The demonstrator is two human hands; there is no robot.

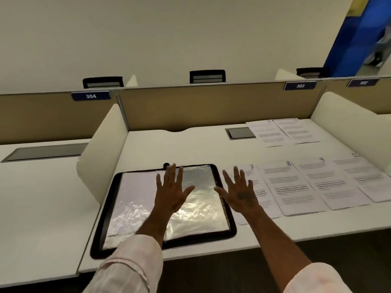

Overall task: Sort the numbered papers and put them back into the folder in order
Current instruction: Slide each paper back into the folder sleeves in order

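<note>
On white counter (pixel 190 149): black-rimmed clear plastic folder (pixel 135 197).
Left hand (pixel 172 192): fingers (pixel 174 174) spread, over folder.
Right hand (pixel 241 193): fingers spread, over white paper 7 (pixel 265 206).

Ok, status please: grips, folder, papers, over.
Left grip open, above folder. Right grip open, above sheet 7. Folder flat on desk; sheet 8, sheet 9 to its right, not yet inside. Nothing blocks.

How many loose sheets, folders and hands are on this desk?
Loose sheets: 6 (7, 8, 9, one cut off at the right edge, 5, one beside it)
Folder: 1
Hands: 2 (left hand, right hand)
Total: 9
</note>
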